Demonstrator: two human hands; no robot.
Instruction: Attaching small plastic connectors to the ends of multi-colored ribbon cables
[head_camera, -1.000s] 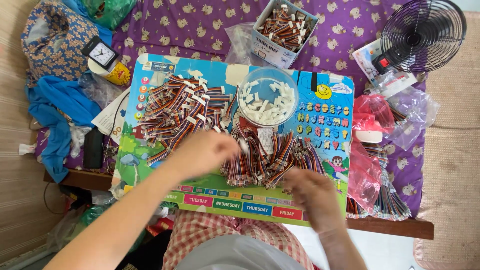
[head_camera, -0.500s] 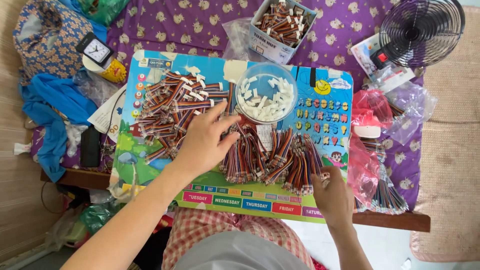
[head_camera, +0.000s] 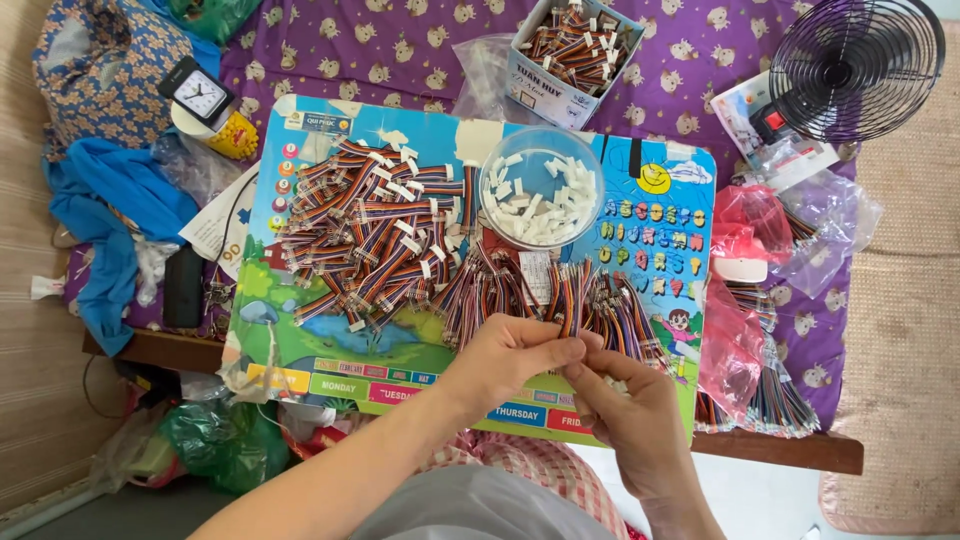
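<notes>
Left hand (head_camera: 510, 355) is pinching a striped ribbon cable (head_camera: 572, 300) while right hand (head_camera: 625, 410) is closing on a white connector; one heap (head_camera: 370, 235) is lying finished on the surface (head_camera: 300, 355), another pile (head_camera: 620, 310) apparently waiting.

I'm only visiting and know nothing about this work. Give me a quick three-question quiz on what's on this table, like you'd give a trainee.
1. True or false: the clear round bowl holds small white plastic pieces.
2. What does the left hand pinch beside the right hand?
A. the small clock
B. a short multicoloured ribbon cable
C. the black fan
3. Fill in: the cardboard box at the top holds more ______.

Key: 1 true; 2 B; 3 ribbon cables.
</notes>
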